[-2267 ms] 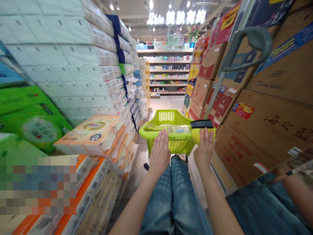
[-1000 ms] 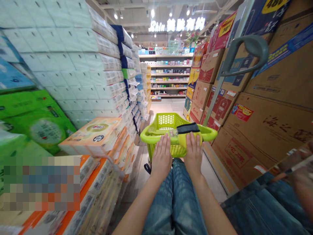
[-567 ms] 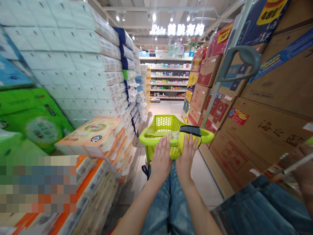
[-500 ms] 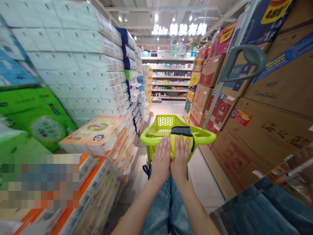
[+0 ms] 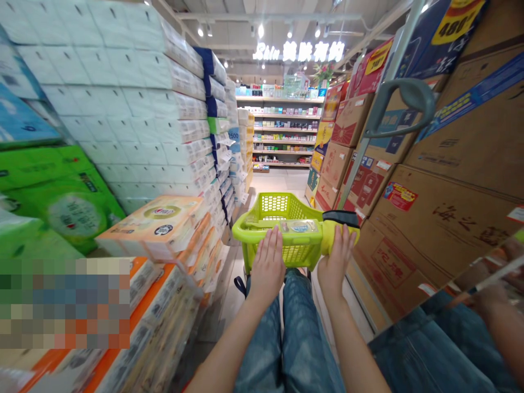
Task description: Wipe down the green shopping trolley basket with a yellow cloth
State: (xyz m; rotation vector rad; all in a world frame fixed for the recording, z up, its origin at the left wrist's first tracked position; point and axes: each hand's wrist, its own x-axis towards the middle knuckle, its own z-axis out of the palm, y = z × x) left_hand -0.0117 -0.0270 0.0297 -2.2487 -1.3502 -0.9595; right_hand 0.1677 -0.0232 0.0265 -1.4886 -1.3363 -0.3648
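A lime-green shopping basket cart (image 5: 254, 255) stands right in front of my legs. My left hand (image 5: 267, 273) lies on the middle of its near rim, fingers stretched forward over the edge and holding nothing. At the rim's right corner, my right hand (image 5: 336, 262) presses a yellow cloth with a grey, black-edged part (image 5: 340, 217) against the plastic; its fingers curve over the cloth. Between the two hands a printed label (image 5: 302, 226) shows on the rim. The cloth's underside is hidden.
Stacked white tissue packs (image 5: 118, 103) and an orange tissue pack (image 5: 153, 221) line the left. Cardboard cartons (image 5: 462, 207) fill the right, behind a pole with a grey handle (image 5: 403, 106). Tiled floor leads to shelves (image 5: 284, 128). A mirror-like surface (image 5: 442, 349) shows jeans.
My right hand has slid right along the rim with the cloth, from the middle to the corner, uncovering the label. My left hand has stayed nearly in place.
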